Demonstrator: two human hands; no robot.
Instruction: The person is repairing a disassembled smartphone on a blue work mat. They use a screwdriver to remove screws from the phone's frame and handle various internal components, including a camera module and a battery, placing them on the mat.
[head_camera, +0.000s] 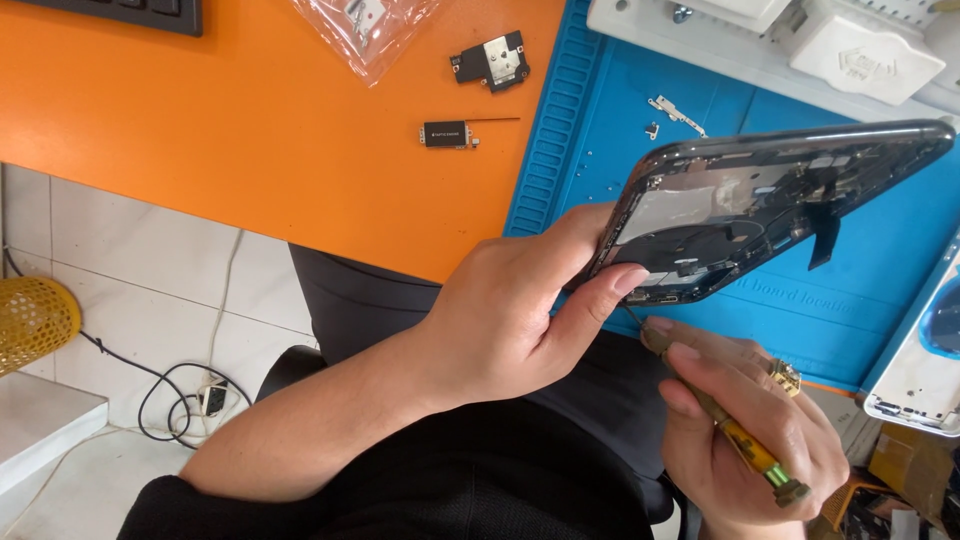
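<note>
While the left hand (500, 320) is closed around the near end of a dark opened phone frame (760, 205), thumb pressed on its edge, the frame is held tilted above a blue work mat (600, 110). A thin screwdriver (740, 435) is pinched in the right hand (750, 440), its tip at the frame's lower edge. Small black parts (490, 60) are scattered on the orange tabletop (250, 130) to the left. White floor tiles (150, 260) and a black cable (160, 385) are seen below.
</note>
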